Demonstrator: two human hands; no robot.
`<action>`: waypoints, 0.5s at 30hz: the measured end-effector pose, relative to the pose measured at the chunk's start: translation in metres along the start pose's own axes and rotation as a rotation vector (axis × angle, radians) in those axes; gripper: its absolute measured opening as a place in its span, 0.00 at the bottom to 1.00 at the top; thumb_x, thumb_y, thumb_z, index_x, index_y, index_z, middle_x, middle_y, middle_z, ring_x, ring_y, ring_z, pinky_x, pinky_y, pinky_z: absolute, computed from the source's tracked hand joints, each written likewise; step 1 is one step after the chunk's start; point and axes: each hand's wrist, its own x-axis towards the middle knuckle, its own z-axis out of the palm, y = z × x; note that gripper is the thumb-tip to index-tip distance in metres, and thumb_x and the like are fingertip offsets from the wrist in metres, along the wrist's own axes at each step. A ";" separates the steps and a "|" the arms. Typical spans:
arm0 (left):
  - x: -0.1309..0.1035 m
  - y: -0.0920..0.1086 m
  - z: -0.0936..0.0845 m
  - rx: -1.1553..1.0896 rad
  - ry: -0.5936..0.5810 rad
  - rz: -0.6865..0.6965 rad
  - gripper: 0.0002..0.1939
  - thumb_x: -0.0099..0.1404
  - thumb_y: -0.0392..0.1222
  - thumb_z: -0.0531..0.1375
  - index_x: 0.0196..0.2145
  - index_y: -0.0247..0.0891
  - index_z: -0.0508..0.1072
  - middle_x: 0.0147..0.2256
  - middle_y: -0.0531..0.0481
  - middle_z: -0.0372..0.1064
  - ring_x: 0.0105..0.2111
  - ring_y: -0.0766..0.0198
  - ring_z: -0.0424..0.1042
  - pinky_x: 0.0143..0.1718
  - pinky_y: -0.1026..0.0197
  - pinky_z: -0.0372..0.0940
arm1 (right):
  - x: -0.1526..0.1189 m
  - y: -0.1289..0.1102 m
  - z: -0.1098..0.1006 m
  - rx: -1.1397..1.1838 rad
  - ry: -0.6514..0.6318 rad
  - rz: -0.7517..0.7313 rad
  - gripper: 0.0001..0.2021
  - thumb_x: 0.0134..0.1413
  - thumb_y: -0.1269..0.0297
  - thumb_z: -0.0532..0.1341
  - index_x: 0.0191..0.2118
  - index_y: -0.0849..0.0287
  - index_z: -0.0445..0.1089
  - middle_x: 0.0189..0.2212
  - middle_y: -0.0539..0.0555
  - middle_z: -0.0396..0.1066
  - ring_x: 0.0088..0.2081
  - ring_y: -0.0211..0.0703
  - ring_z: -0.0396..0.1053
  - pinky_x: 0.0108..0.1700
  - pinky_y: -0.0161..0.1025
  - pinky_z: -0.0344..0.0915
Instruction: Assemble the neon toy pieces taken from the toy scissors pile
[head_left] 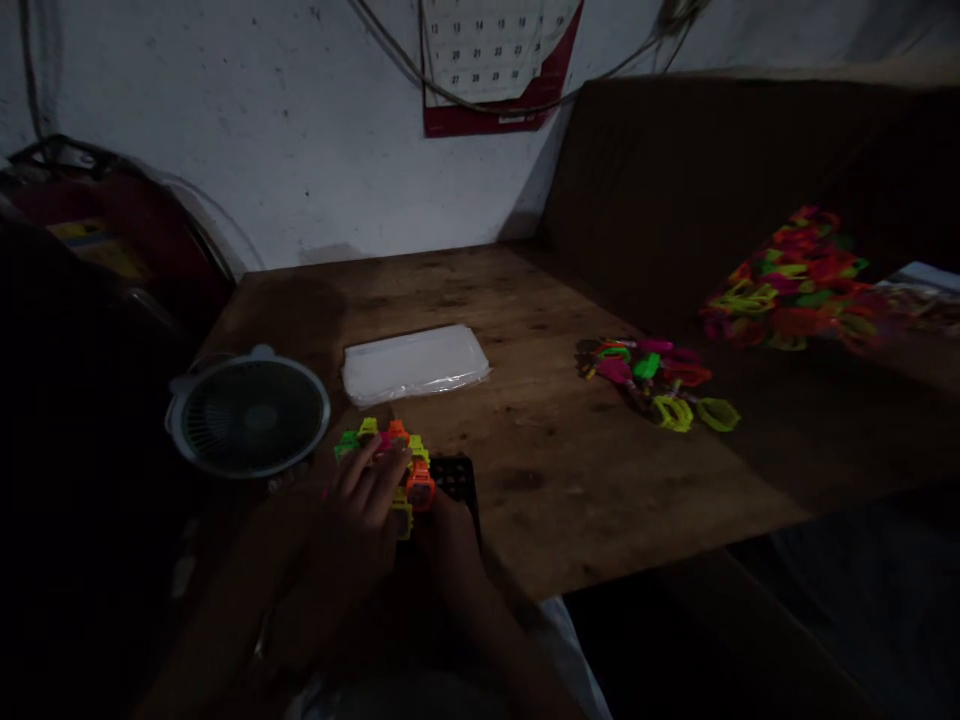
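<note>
Several neon plastic toy watches [420, 487] in green, yellow, orange and pink are bunched at the near left table edge. My left hand [364, 505] lies over the bunch, its fingers slightly apart on top of the watches. Close to the bunch's right side is my right hand [450, 535], dark, with its fingertips hidden. A black perforated tray [459, 478] shows partly beneath and behind that hand. Beyond the watches lies a stack of clear plastic bags [415, 364].
A round fan [255, 413] stands at the left. On the wooden table [525, 420], a small pile of neon watches [649, 368] lies right of centre, and a larger heap [802, 290] sits farther right beside a large cardboard box [675, 190]. A calendar hangs on the wall.
</note>
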 end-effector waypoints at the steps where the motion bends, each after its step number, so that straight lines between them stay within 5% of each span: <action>1: 0.000 0.002 0.001 -0.008 0.008 0.003 0.27 0.62 0.35 0.49 0.59 0.31 0.59 0.57 0.46 0.63 0.60 0.51 0.56 0.57 0.47 0.54 | 0.000 -0.001 0.001 -0.025 0.005 0.006 0.12 0.56 0.71 0.53 0.38 0.59 0.74 0.33 0.57 0.77 0.32 0.43 0.73 0.31 0.32 0.60; 6: 0.001 0.004 0.012 0.032 0.021 0.066 0.23 0.65 0.40 0.53 0.58 0.40 0.62 0.56 0.50 0.64 0.60 0.51 0.56 0.60 0.44 0.49 | 0.002 -0.011 0.002 -0.181 -0.014 0.090 0.13 0.57 0.71 0.53 0.36 0.60 0.76 0.32 0.59 0.77 0.30 0.45 0.73 0.29 0.34 0.60; 11: -0.004 -0.009 0.038 -0.053 0.212 0.138 0.23 0.63 0.41 0.55 0.56 0.43 0.64 0.51 0.50 0.70 0.58 0.51 0.59 0.59 0.45 0.52 | 0.006 -0.003 0.018 -0.273 -0.072 0.212 0.13 0.57 0.70 0.54 0.36 0.58 0.76 0.32 0.59 0.78 0.30 0.48 0.74 0.28 0.36 0.63; 15: -0.012 -0.013 0.056 -0.021 0.238 0.171 0.21 0.62 0.43 0.53 0.53 0.42 0.67 0.50 0.49 0.71 0.51 0.50 0.66 0.58 0.46 0.53 | 0.011 0.020 0.036 -0.260 -0.076 0.088 0.15 0.57 0.73 0.51 0.38 0.54 0.75 0.31 0.52 0.77 0.30 0.44 0.74 0.27 0.35 0.65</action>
